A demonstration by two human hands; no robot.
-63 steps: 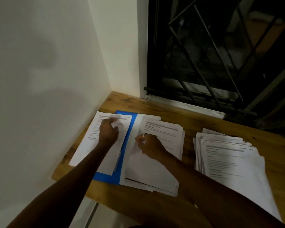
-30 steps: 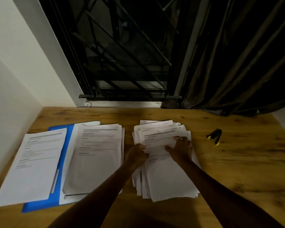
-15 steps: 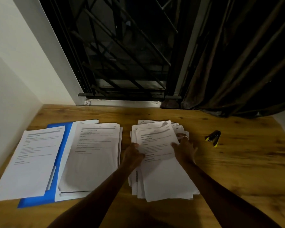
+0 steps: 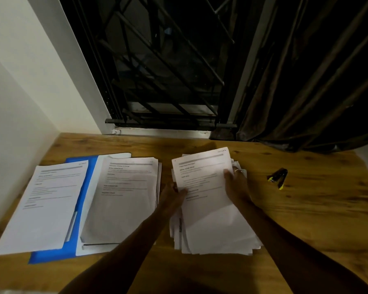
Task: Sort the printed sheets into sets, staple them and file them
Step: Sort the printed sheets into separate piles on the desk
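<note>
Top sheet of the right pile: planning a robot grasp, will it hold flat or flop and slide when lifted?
Probably floppy: the top sheet is one thin page, its far end raised between the left hand and right hand pinching its sides. Likely light and slippery: the loose pile beneath lies fanned unevenly.

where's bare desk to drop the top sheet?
Free for the top sheet: wood between the loose pile and the stapler, plus the wide table patch right of and nearer than the stapler. A strip runs behind the papers below the window. Crowded: left side, where single sheet, blue folder and middle stack overlap.
</note>
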